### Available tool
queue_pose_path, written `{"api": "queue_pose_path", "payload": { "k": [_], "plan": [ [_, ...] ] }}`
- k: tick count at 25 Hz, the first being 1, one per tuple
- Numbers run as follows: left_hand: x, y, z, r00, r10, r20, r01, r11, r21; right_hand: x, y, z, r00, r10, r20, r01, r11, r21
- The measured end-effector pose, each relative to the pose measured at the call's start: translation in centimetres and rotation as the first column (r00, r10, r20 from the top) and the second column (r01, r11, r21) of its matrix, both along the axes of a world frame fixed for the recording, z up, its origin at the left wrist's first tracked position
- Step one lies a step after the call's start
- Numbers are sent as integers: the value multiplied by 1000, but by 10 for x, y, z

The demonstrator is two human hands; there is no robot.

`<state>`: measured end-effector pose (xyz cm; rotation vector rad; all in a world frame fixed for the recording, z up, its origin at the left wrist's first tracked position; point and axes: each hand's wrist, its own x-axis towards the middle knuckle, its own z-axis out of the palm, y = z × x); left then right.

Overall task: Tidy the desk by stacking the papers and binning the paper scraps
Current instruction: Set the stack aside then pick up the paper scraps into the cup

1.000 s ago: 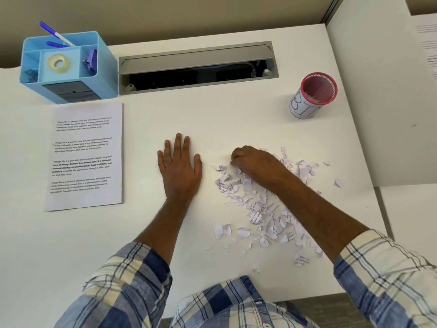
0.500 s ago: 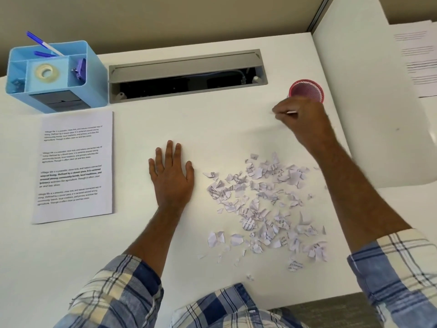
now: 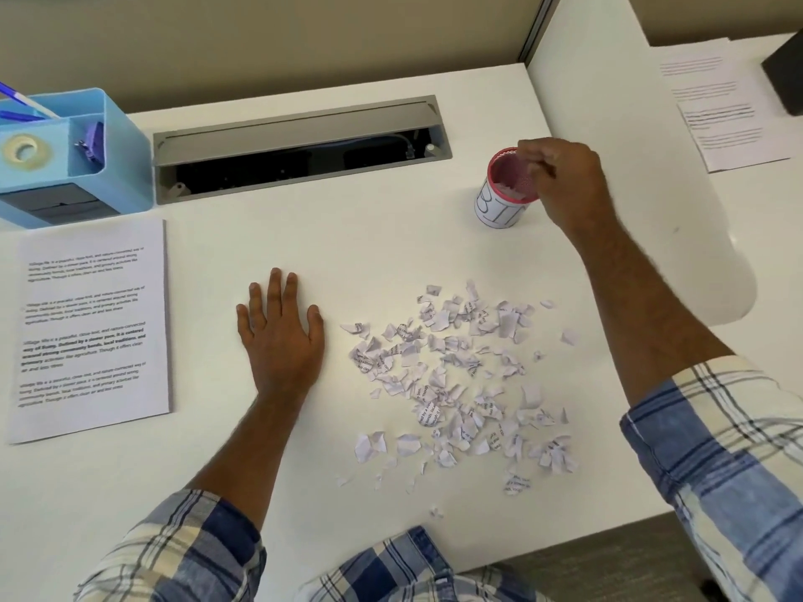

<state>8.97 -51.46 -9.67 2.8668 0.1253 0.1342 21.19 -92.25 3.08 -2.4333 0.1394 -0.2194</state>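
A white desk (image 3: 391,236) is filling most of the view, backed by a beige partition (image 3: 304,41), with a white divider panel (image 3: 630,167) standing along its right side and a strip of grey carpet (image 3: 608,567) showing below the front edge. A grey cable tray (image 3: 300,147) is lying open in the desk near the back. On the left, a stack of printed papers (image 3: 91,328) is lying flat, just in front of a blue organiser (image 3: 65,158) that is holding a tape roll (image 3: 25,152), pens (image 3: 17,104) and a purple clip (image 3: 93,143). Beyond the divider, another printed sheet (image 3: 725,108) is lying beside a dark object (image 3: 786,76) cut off by the frame. The scraps (image 3: 456,384) are lying scattered across the desk between the two forearms, nothing covering them, well apart from the papers. The bin (image 3: 504,193), a small red-rimmed cup with a white label, is standing behind the scraps near the divider, with pale bits showing inside it. The left hand (image 3: 282,336) is resting palm down on the bare desk, fingers spread, holding nothing. The right hand (image 3: 560,180) is hovering over the bin's right rim, hiding part of it, fingers bunched loosely downward; I cannot tell whether they are pinching a scrap. Plaid sleeves (image 3: 717,449) are covering both arms from the elbow.
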Motion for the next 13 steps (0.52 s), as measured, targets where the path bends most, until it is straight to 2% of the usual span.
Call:
{"api": "queue_pose_path", "payload": {
  "k": [4,6,11,13],
  "plan": [
    [0,0,0,1000,5,-5,-5,1000,-9,-35,-14,-8,969,-168,182,157,985,74],
    [0,0,1,1000,11,-10,-11,1000,-12,-70,-24,-25,963,-186,197,173,982,78],
    [0,1,1,999,12,-37,-13,1000,-25,-161,-65,-86,997,-78,4,78,991,-109],
    [1,1,2,999,9,-49,-10,1000,-28,-187,-68,-96,991,-108,-78,102,992,-79]
  ]
}}
